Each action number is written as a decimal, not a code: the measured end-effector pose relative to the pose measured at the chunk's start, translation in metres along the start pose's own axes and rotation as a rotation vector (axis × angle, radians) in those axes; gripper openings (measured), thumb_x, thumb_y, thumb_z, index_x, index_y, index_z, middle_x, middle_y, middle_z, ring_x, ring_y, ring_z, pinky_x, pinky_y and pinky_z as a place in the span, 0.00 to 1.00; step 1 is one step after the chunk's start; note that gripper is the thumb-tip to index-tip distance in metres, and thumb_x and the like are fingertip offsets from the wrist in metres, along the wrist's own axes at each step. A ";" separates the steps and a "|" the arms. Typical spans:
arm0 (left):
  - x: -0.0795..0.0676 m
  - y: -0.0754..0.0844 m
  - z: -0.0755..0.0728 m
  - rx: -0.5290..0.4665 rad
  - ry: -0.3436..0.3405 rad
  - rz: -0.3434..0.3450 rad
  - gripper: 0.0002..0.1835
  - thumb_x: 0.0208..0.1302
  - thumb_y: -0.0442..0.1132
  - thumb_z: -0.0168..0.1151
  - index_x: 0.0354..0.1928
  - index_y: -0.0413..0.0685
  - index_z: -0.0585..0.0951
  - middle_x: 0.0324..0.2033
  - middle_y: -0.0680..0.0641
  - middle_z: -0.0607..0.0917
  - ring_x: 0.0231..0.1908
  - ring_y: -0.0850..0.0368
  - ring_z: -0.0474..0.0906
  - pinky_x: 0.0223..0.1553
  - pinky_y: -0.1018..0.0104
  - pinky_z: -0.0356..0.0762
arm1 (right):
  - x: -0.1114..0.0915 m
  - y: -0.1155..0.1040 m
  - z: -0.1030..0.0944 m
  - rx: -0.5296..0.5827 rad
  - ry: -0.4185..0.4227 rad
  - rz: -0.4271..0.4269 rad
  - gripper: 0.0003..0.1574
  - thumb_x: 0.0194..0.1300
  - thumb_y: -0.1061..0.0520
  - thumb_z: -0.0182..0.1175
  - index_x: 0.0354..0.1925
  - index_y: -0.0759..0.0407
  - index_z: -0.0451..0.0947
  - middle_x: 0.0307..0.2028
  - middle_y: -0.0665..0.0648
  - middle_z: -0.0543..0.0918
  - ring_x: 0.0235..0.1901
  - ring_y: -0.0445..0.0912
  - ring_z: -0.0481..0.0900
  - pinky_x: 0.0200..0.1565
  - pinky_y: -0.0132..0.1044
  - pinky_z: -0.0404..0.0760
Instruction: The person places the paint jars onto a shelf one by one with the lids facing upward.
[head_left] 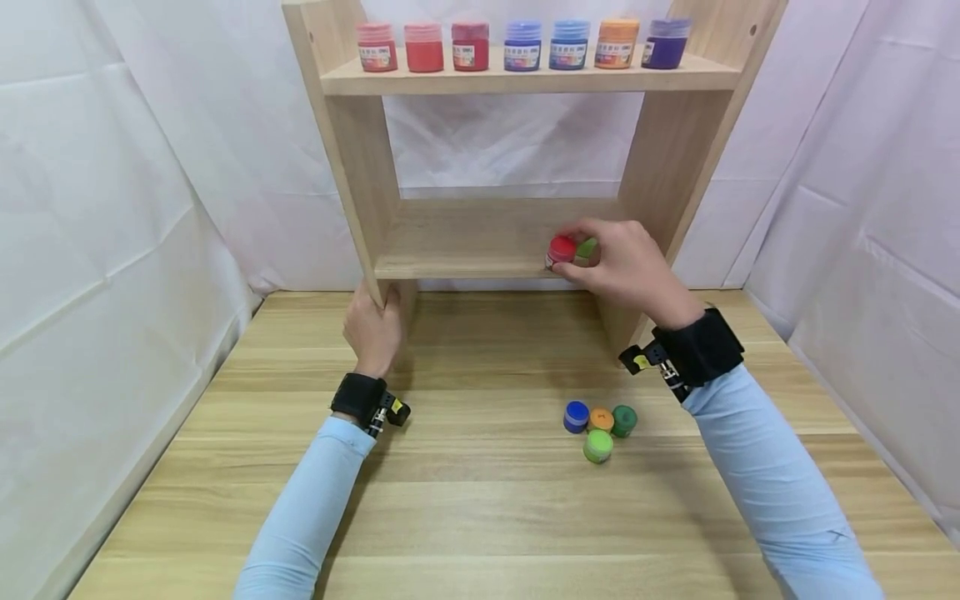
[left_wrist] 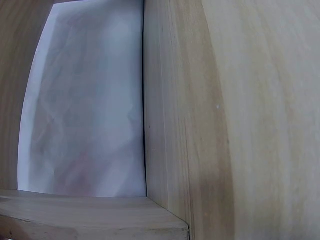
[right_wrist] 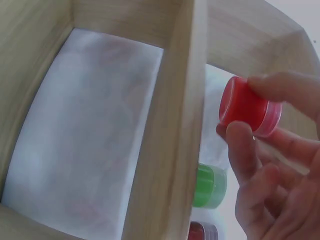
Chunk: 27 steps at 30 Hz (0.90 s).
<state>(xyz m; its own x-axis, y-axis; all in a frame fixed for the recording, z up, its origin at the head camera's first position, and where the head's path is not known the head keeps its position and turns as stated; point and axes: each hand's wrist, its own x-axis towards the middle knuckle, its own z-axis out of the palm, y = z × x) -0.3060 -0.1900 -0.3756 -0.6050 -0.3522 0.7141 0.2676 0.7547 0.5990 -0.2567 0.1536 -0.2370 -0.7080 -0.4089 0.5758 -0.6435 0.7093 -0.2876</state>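
Note:
My right hand pinches a small red paint jar between thumb and fingers, at the right part of the lower shelf. The right wrist view shows the jar tilted on its side in the fingers. A green jar is near it, partly hidden by the hand in the head view. At the bottom edge of the right wrist view, part of a dark red jar shows. With its fingers curled round the left side panel, my left hand grips the wooden rack just below the lower shelf.
Several paint jars in reds, blues, orange and purple line the upper shelf. On the wooden table, a blue jar, an orange jar, a dark green jar and a light green jar stand clustered. White cloth surrounds the table.

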 end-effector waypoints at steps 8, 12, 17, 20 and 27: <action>-0.001 -0.002 0.000 -0.006 -0.006 -0.007 0.09 0.64 0.45 0.57 0.33 0.48 0.76 0.22 0.50 0.72 0.22 0.52 0.67 0.19 0.57 0.58 | 0.005 -0.001 0.012 -0.073 0.036 -0.012 0.23 0.55 0.48 0.67 0.45 0.60 0.82 0.35 0.52 0.82 0.29 0.44 0.75 0.28 0.35 0.70; 0.000 -0.001 0.000 -0.001 -0.006 -0.011 0.10 0.64 0.46 0.57 0.36 0.48 0.78 0.26 0.50 0.76 0.24 0.52 0.71 0.21 0.57 0.60 | 0.008 -0.002 0.015 -0.074 0.056 0.018 0.24 0.55 0.49 0.68 0.47 0.61 0.82 0.38 0.55 0.83 0.30 0.46 0.75 0.28 0.35 0.70; 0.000 -0.001 0.000 -0.002 -0.010 -0.007 0.10 0.64 0.45 0.57 0.38 0.47 0.79 0.27 0.49 0.77 0.25 0.52 0.72 0.20 0.56 0.60 | 0.011 -0.003 0.017 -0.089 0.073 0.045 0.22 0.55 0.51 0.69 0.45 0.62 0.82 0.39 0.57 0.83 0.32 0.47 0.76 0.31 0.36 0.72; 0.000 -0.002 0.001 0.004 -0.014 0.002 0.10 0.64 0.46 0.57 0.38 0.48 0.79 0.26 0.50 0.77 0.24 0.53 0.71 0.20 0.57 0.60 | 0.014 -0.003 0.018 -0.109 0.089 0.032 0.21 0.55 0.51 0.69 0.44 0.63 0.82 0.39 0.57 0.83 0.33 0.47 0.76 0.32 0.38 0.73; 0.001 -0.003 0.002 0.009 -0.015 0.011 0.10 0.64 0.47 0.56 0.37 0.49 0.78 0.25 0.51 0.76 0.23 0.53 0.69 0.20 0.57 0.60 | 0.020 -0.003 0.020 -0.172 0.105 0.037 0.18 0.56 0.50 0.68 0.39 0.62 0.83 0.36 0.56 0.82 0.32 0.45 0.76 0.31 0.39 0.73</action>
<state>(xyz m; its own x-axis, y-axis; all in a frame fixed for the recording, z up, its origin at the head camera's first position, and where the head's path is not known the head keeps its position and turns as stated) -0.3090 -0.1919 -0.3772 -0.6135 -0.3353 0.7150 0.2674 0.7637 0.5876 -0.2748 0.1320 -0.2402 -0.6902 -0.3255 0.6463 -0.5526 0.8137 -0.1802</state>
